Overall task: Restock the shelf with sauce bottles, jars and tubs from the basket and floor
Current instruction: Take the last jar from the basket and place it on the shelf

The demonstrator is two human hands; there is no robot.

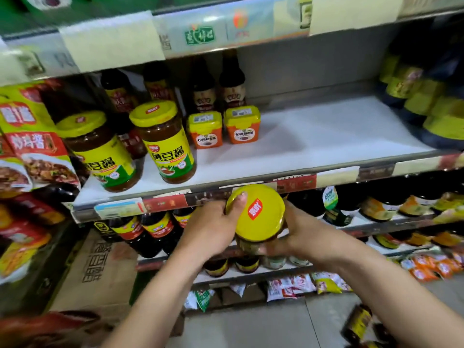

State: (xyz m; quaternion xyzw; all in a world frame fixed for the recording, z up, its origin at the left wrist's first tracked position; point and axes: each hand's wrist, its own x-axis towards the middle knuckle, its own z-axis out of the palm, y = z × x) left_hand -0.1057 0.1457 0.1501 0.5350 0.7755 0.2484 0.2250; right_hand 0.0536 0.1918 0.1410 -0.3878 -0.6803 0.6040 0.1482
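Both hands on one yellow-lidded jar, just below the lip of the shelf
Left hand wraps its side, thumb over the lid; right hand cups the opposite side; jar upright; bare shelf space lies up and ahead.

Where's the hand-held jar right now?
Head view, centre: the jar is gripped between left hand and right hand, just below the front edge of the white shelf.

Left grip, right grip bare; forearms bare; thumbnail short.
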